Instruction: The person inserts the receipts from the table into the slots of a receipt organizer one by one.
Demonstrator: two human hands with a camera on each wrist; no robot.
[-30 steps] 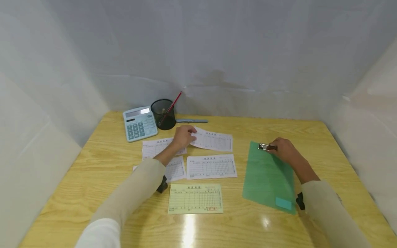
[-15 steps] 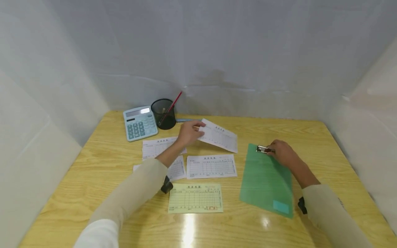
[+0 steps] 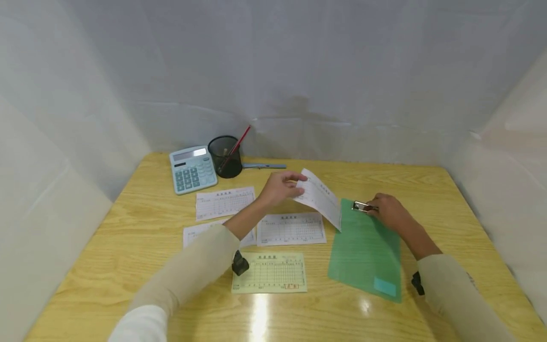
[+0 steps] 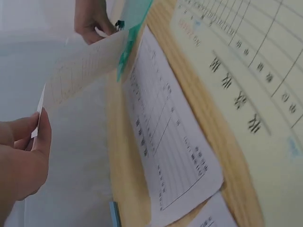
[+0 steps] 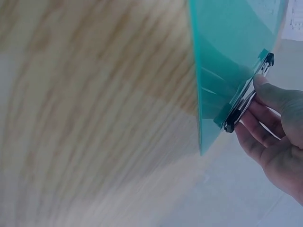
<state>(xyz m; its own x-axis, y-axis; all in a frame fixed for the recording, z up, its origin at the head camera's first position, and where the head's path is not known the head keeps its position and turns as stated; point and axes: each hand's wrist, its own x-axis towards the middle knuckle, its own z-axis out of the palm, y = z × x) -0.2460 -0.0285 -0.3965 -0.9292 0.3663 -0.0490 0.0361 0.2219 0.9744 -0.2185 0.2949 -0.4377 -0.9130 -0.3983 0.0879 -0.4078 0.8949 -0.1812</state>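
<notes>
My left hand (image 3: 279,190) pinches a white receipt slip (image 3: 322,197) by its left end, between thumb and fingers. The slip is lifted and tilted, its far end overlapping the left edge of the green clipboard (image 3: 363,259) in the head view. In the left wrist view the receipt slip (image 4: 80,71) stretches from the pinching fingers toward the clipboard. My right hand (image 3: 391,211) grips the metal clip (image 3: 363,206) at the clipboard's top. The right wrist view shows the thumb on the clip (image 5: 248,94) with the fingers curled beneath it.
Several white receipt slips (image 3: 292,230) lie on the wooden table (image 3: 128,266), with a yellow receipt slip (image 3: 273,275) in front. Behind stand a blue calculator (image 3: 193,171) and a black mesh pen holder (image 3: 228,159) with a red pencil. A blue pen (image 3: 265,166) lies beside the holder.
My left hand has lifted the receipt slip off the table and carried it right to the clipboard. The right hand has kept its grip on the clip, and the clipboard has shifted slightly left.
</notes>
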